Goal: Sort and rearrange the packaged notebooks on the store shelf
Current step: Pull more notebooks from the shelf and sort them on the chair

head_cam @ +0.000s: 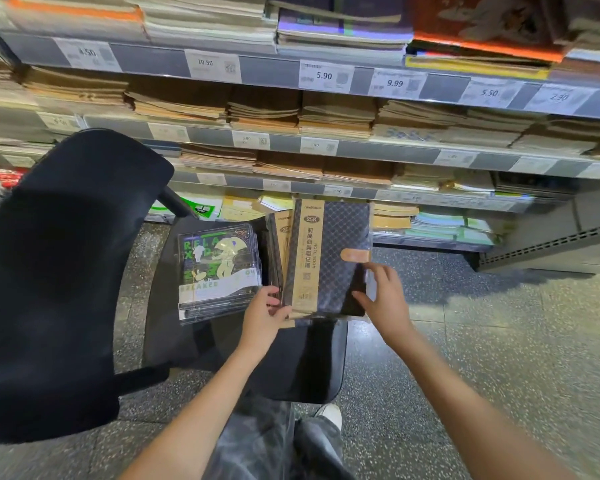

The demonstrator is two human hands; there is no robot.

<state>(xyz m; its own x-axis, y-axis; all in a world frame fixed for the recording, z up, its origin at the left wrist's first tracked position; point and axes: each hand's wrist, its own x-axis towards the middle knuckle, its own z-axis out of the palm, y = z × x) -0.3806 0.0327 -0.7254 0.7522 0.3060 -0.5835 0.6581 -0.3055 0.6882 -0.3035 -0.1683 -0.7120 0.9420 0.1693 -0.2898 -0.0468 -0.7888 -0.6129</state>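
A dark checked packaged notebook (343, 258) with a tan band and a tan clasp tops a small stack standing on a black chair seat (302, 368). My left hand (262, 315) grips the stack's lower left corner. My right hand (383, 294) holds the top notebook's lower right edge, thumb on the cover. More tan-banded notebooks (279, 244) show behind its left side. Left of them lies a stack of clear-wrapped notebooks with green cartoon covers (219, 268).
The black chair backrest (59, 278) fills the left. Store shelves (326, 147) with price tags and piles of brown and coloured notebooks rise behind the chair. Speckled floor (482, 341) lies to the right. My legs and a shoe (329, 415) are below.
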